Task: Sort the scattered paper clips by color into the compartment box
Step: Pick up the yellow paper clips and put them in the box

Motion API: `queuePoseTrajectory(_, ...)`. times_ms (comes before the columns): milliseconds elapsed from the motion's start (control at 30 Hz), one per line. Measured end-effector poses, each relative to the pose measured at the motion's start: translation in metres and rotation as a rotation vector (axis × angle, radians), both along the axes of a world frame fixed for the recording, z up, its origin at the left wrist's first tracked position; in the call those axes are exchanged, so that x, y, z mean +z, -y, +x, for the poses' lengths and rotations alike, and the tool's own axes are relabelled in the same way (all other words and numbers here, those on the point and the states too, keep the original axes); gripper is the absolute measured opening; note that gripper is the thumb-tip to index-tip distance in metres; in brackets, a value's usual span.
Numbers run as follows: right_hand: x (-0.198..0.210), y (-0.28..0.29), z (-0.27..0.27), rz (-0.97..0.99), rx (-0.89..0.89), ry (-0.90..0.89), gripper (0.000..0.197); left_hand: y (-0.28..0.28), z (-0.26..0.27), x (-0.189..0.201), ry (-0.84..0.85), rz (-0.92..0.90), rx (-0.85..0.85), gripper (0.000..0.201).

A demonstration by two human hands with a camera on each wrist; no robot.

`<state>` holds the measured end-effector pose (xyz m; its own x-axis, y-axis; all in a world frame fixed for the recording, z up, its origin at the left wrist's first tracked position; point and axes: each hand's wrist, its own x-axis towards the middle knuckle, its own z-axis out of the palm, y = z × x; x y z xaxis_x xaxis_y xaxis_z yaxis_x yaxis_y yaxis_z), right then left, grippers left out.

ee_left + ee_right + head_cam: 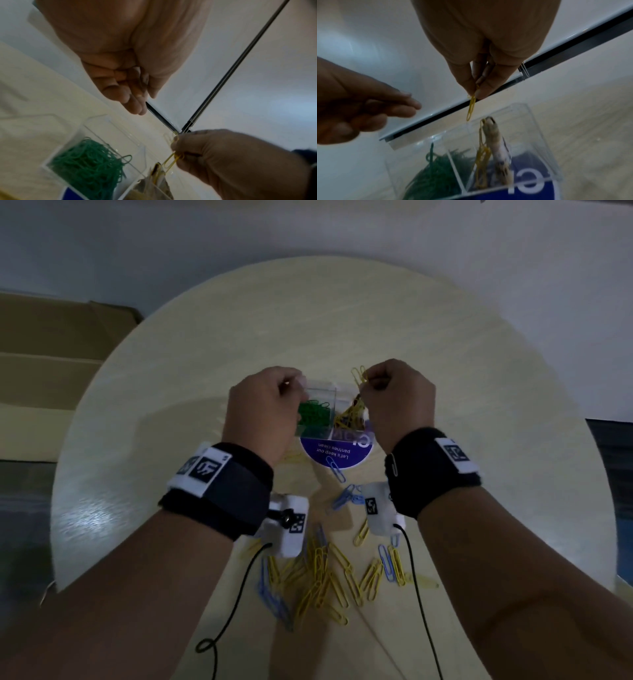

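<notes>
Right wrist view shows the right hand [476,86] pinching yellow clips [471,108] just above the box [537,129], its yellow compartment; the next move is likely release. Left hand [263,409] is curled, empty.

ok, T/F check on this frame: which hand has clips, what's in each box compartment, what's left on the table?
1. The right hand pinches yellow paper clips above the clear plastic compartment box. True.
2. The left hand holds blue clips. False: its fingers are curled and no clip shows in its grip.
3. Green paper clips fill the box's left compartment. True.
4. The right compartment holds blue clips. False: it holds yellow ones.
5. Loose yellow and blue clips lie on the round pale table. True.
</notes>
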<state>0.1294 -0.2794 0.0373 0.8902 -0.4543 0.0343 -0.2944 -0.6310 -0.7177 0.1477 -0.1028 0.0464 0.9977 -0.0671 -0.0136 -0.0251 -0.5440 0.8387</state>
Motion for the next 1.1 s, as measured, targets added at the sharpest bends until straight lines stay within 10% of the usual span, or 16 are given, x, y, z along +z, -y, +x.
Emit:
queuePoseTrajectory(133, -0.006, -0.012, -0.004, -0.088, 0.124, -0.189, 0.026, -0.026, -0.019, 0.0, -0.039, -0.005, 0.018, 0.012)
queuePoseTrajectory(267, 0.005, 0.0, -0.029, -0.062, 0.051, -0.02, 0.023, -0.052, -0.039, -0.001, 0.004, 0.122, -0.022, 0.019)
queuePoseTrajectory(633, -0.044, -0.02, -0.228, -0.418, 0.448, -0.454, 0.053, -0.126, -0.179, -0.064, 0.015, 0.711, -0.687, 0.063)
queuePoseTrajectory(1100, -0.049, 0.014, -0.235, -0.296, 0.359, -0.399, 0.062, -0.136, -0.133, -0.055, -0.05, 0.563, -0.375, 0.045)
